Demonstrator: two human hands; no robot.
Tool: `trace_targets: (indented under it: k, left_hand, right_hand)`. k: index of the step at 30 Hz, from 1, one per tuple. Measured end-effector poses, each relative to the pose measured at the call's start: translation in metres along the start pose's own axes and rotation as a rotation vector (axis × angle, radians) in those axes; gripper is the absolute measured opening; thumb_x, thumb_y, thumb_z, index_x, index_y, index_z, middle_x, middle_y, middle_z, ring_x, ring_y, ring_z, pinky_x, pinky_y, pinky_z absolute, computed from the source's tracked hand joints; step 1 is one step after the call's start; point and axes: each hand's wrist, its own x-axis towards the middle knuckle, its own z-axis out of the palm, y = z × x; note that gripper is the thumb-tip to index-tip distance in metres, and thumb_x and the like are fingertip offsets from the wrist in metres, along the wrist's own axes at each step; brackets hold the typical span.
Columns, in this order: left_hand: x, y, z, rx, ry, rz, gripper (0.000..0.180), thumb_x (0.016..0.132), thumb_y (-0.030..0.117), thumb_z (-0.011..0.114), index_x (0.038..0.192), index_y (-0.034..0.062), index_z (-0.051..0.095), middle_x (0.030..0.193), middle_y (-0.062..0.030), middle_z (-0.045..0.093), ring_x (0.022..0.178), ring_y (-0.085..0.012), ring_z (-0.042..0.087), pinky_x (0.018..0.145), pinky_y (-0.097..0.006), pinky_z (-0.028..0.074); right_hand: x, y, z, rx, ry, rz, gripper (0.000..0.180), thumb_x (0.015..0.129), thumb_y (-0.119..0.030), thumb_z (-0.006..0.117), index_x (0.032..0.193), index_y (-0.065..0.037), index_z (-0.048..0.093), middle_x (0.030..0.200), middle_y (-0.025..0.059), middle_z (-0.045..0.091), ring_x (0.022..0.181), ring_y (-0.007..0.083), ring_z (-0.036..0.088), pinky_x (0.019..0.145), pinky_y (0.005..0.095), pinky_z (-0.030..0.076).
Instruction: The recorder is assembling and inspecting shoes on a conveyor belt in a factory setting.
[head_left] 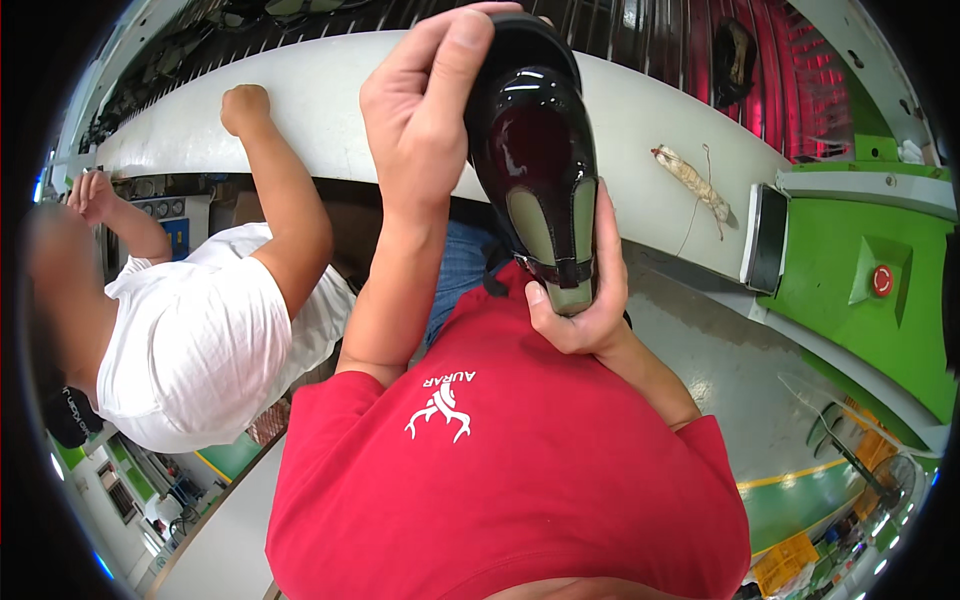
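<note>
A glossy black strapped shoe (525, 140) is held up over the pale worktable (330, 110), with a pale green last (572, 298) showing through its openings and at its heel end. My left hand (425, 110) is closed round the toe end, thumb along the side. A dark rounded edge (545, 45) shows at that end; whether it is the sole or a separate piece I cannot tell. My right hand (590, 300) cups the heel end from below, its thumb near the strap. The shoe's far side and several fingers are hidden.
A cream, thread-wrapped stick (690, 182) lies on the table to the right. Beyond runs a rack of metal bars with a dark shoe (735, 60) and red glow. A green machine (860, 280) with a red button stands right. At left sits a co-worker in a white shirt (200, 330).
</note>
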Motion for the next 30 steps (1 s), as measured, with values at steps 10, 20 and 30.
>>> trace_targets:
  k: [10,20,30]
  left_hand:
    - [-0.013,0.016,0.005,-0.068,-0.07,-0.04,0.061,0.096,0.02,0.083,0.144,-0.0101,0.06,0.126,-0.0225,0.076,0.111,-0.0247,0.076,0.101,-0.035,0.059]
    - [-0.015,0.03,0.007,-0.013,-0.013,-0.157,0.069,0.079,0.0,0.094,0.141,-0.0091,0.062,0.12,-0.0217,0.078,0.108,-0.023,0.077,0.098,-0.034,0.061]
    - [-0.014,0.033,0.007,0.011,0.003,-0.169,0.065,0.081,0.0,0.093,0.138,-0.0087,0.065,0.119,-0.022,0.078,0.105,-0.0229,0.078,0.096,-0.034,0.062]
  right_hand:
    - [0.009,0.001,0.003,0.086,0.015,-0.03,0.11,0.081,-0.001,0.066,0.169,0.011,0.001,0.165,0.0305,0.036,0.149,0.0356,0.049,0.118,0.0417,0.046]
    - [0.012,0.0,0.007,0.025,0.105,-0.041,0.108,0.077,-0.008,0.072,0.163,0.021,0.014,0.152,0.037,0.051,0.134,0.0398,0.065,0.109,0.0396,0.054]
    - [0.014,-0.001,0.008,0.071,0.098,-0.01,0.108,0.078,-0.008,0.073,0.164,0.02,0.014,0.154,0.0364,0.05,0.137,0.0391,0.063,0.111,0.0399,0.053]
